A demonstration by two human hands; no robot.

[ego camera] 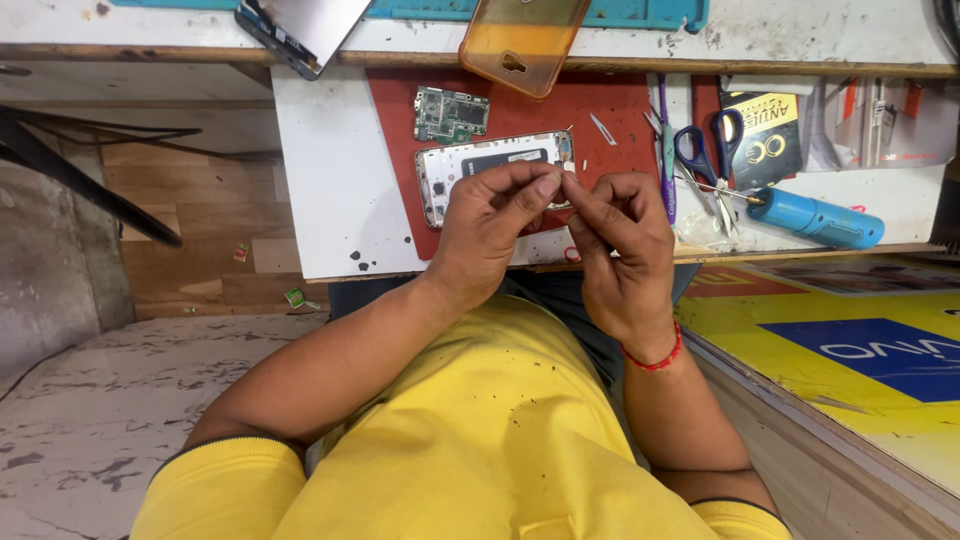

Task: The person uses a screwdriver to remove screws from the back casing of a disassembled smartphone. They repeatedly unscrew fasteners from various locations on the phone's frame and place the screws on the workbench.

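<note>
White workbench (330,180) with a red mat (530,110). My left hand (490,225) and right hand (620,250) meet fingertip to fingertip, pinching something too small to tell, just above an opened phone (470,165) beside a circuit board (450,113).

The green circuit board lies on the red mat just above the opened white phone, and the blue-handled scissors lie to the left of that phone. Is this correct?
Not quite. The head view shows the blue-handled scissors to the right of the opened white phone, beyond the hands. The rest holds: the green circuit board lies on the red mat just above the phone.
</note>
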